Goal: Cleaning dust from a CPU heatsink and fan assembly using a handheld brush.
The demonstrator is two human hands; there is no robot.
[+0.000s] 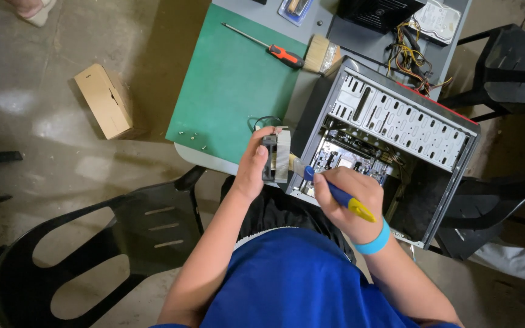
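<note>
A: Quick pass; landmark is the open computer case (396, 133) lying on the table. Left hand (251, 170)?

B: Closed around a cooler, a dark fan with a pale finned heatsink (276, 157); held just off the case's near-left corner, over the table edge; fan face against the palm, fins facing the case.

A: Right hand (349, 203)?

B: Fisted on a small brush with a blue and yellow handle (341, 197); hand sits in front of the case's open side; bristle end points left, touching or almost touching the fins; can't tell contact for sure.

A: Key relation?

B: Cooler lies left of the right hand, near; brush long axis runs from lower right to upper left, straight at it; cooler's long side stands roughly upright in the grip; left hand already has it, right is the working one.

A: Rest?

B: Green mat (232, 85) left of the case, small screws (192, 138) on it; red-handled screwdriver (268, 48) and a wide paintbrush (322, 56) beyond the case's far-left corner; hard drive (437, 21) behind; cardboard box (104, 100) on the floor far left; black chair (92, 243) near left.
</note>
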